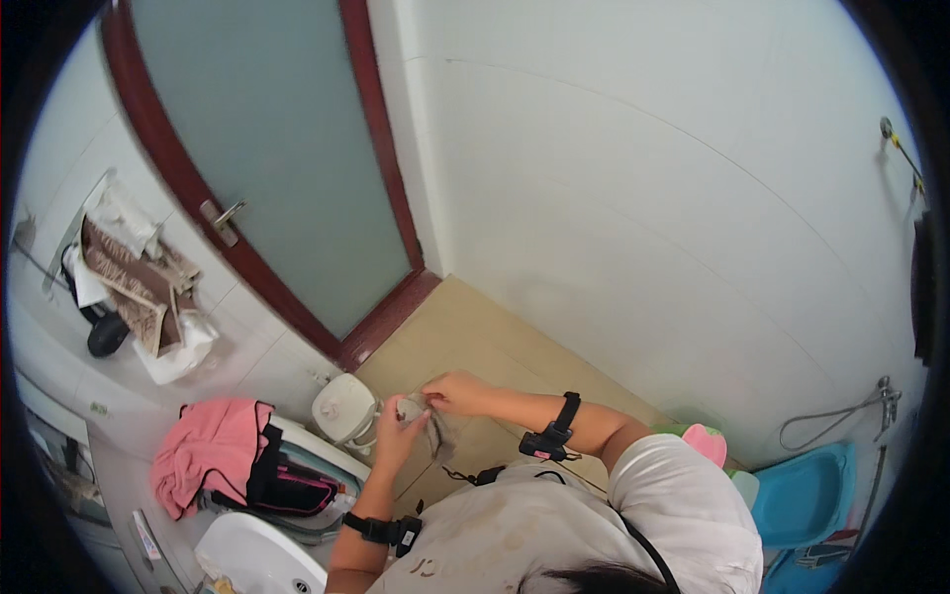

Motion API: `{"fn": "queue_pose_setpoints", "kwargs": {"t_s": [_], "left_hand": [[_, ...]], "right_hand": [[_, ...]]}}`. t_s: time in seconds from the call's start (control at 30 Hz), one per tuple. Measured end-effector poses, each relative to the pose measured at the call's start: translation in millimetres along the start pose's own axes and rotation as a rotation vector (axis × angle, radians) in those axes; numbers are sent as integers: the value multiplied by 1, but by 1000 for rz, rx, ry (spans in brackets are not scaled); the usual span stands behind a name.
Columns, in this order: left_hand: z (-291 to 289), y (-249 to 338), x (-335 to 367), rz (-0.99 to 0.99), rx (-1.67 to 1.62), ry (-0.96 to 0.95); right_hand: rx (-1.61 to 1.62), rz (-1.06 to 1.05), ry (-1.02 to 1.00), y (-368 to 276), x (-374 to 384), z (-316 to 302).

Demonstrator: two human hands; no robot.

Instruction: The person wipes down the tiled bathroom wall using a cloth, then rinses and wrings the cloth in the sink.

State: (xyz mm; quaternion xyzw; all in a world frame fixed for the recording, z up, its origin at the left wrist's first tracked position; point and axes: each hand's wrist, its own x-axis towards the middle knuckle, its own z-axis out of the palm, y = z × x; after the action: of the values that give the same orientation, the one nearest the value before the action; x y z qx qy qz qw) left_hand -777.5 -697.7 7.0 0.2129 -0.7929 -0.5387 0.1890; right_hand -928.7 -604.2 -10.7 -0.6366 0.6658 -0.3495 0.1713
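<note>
Head view, the only one: small tiled washroom seen from above, wearer at the lower centre of the frame. Left hand [394, 428] and right hand [455, 394] close together just below the middle, both clamped on a limp grey cloth [441, 438]. Right pinches its upper edge, fingertips bunched; left grips the near side, finger detail too small to sort out. Cloth hangs from the grips in front of the shirt, lower part loose over the tan floor [495, 342]; two-handed hold near the top probably keeps the fabric stretched between the hands while the rest drops freely. White lidded bin [344, 406] just left of the hands, near the wall, likely tucked there to leave standing room. Lower left: pink towel [218, 445] draped beside a black bag with pink trim [297, 485], perhaps piled there to stay off the floor; white washbasin [259, 554] below them. Left edge: brown patterned fabric [139, 282] hung on the wall, presumably to keep it dry and reachable. Lower right: blue tub [807, 495] by the wall, below the shower tap [888, 398], a spot that would suit filling. Upper left: door [267, 129] shut, frosted panel in a dark red frame.
</note>
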Motion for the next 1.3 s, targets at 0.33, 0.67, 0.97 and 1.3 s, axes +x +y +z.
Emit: {"fn": "queue_pose_setpoints", "kwargs": {"t_s": [0.33,0.67,0.97,1.3], "left_hand": [[118,46,89,258,175,-412],[208,33,153,124,-299,-865],[185,67,253,317,149,-1228],[178,50,329,780,340,-334]], "right_hand": [[255,409,648,39,-119,-81],[326,766,805,68,-167,-114],[365,1008,613,102,-159,-150],[890,894,1358,155,-125,-178]]}}
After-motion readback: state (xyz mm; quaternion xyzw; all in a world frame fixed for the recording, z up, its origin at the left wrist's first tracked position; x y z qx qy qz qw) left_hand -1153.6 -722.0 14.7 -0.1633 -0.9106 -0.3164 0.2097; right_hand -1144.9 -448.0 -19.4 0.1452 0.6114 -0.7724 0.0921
